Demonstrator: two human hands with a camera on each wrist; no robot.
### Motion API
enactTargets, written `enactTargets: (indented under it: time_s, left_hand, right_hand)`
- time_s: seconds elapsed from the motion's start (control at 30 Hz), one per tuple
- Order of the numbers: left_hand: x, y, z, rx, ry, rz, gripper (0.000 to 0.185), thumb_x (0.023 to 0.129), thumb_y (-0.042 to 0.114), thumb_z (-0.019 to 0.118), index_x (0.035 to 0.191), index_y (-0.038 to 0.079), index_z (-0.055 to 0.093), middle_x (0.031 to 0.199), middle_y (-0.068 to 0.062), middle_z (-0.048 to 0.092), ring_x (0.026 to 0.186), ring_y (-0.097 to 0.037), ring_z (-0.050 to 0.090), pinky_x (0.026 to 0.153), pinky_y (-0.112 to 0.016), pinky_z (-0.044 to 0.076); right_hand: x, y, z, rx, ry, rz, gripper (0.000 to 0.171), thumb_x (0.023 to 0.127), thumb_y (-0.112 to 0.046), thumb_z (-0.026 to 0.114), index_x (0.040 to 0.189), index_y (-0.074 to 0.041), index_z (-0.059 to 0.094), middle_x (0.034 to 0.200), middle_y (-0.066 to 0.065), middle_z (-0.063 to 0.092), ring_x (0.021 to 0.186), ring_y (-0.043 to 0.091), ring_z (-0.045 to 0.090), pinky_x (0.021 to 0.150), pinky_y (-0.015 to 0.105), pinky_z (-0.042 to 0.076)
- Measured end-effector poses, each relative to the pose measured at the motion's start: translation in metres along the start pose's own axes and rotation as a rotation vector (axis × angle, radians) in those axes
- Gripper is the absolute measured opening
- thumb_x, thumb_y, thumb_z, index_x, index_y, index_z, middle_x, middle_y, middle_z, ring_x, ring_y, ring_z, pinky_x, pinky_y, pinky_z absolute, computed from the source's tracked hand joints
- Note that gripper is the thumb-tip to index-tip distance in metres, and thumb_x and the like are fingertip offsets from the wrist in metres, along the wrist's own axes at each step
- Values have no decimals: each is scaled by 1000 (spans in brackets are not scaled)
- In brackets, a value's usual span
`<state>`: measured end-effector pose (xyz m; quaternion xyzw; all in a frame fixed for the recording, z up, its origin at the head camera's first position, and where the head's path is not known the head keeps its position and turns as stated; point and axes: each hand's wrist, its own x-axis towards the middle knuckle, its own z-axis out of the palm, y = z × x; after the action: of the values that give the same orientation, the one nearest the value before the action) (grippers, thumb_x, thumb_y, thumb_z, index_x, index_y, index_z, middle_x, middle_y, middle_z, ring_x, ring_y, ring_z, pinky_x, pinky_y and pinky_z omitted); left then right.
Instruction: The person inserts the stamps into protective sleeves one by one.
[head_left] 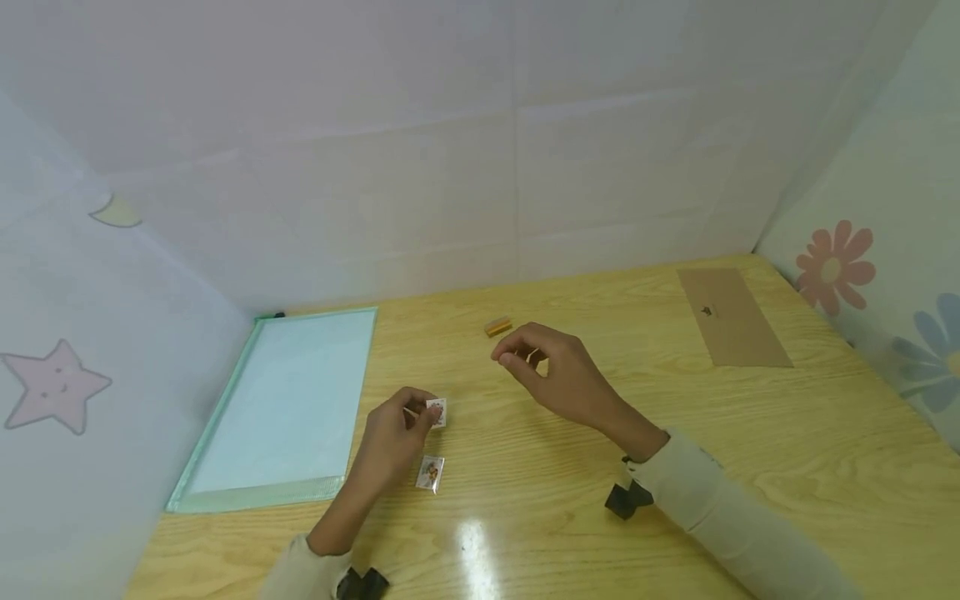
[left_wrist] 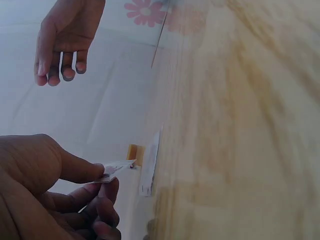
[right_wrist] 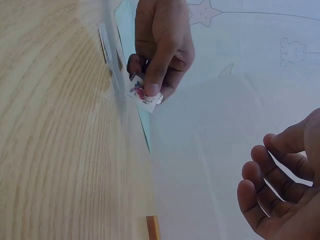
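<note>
My left hand (head_left: pixel 395 435) pinches a small white picture card (head_left: pixel 438 412) between thumb and fingers, above the table. In the right wrist view the card (right_wrist: pixel 143 95) shows a red and blue print. A second small picture card (head_left: pixel 430 473), glossy and printed in orange-brown, lies on the table near the left wrist. My right hand (head_left: pixel 561 377) hovers over the middle of the table with nothing in its fingers. From the right wrist its fingers (right_wrist: pixel 275 175) look loosely bent, the thumb near the index finger. A small orange block-like item (head_left: pixel 498 326) lies just beyond the right hand.
At the left lies a translucent zip folder (head_left: pixel 300 400) with green edges. A flat brown cardboard sheet (head_left: pixel 733 317) with a small dark mark rests at the back right. Pale printed sheeting (head_left: pixel 375 167) stands around the back and sides of the wooden table (head_left: pixel 810 433).
</note>
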<state>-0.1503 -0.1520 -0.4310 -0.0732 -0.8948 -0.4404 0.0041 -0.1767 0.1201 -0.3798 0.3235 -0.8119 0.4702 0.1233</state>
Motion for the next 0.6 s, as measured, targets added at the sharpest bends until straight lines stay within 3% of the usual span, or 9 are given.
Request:
enactTargets:
  time_s: [0.17,0.3,0.47,0.6]
  left_hand:
    - [2,-10,1,56,-36,-37,19,100,23,66,112,9,66,97,-4,65,82,-18,61,68,-32,53]
    - [3,-13,1,99,-58,-49,23,101,23,65,116,6,66,97,-4,66,77,-16,59,64,-32,51]
    - [4,-12,-2,145,-80,-31,27,103,21,61,119,0,65,91,-6,66,59,-16,54,55,-32,49]
    - [3,-10,-5,208,-83,2,31,103,21,61,121,-4,65,96,-8,63,68,-16,55,63,-32,51]
  right_hand:
    - [-1,2,-10,-12,-3,3,12,103,-22,62,112,-19,69,105,-10,66,88,9,63,76,31,56]
    - [-1,4,-15,-31,5,2,11,102,-23,63,111,-20,70,104,-11,66,87,8,63,75,29,57]
    - [-1,9,-20,-45,11,-3,11,102,-24,62,110,-21,69,104,-11,67,86,7,62,74,29,56]
    - [-5,18,-24,-60,-15,22,12,103,-25,61,111,-20,69,104,-10,67,86,8,62,74,30,56]
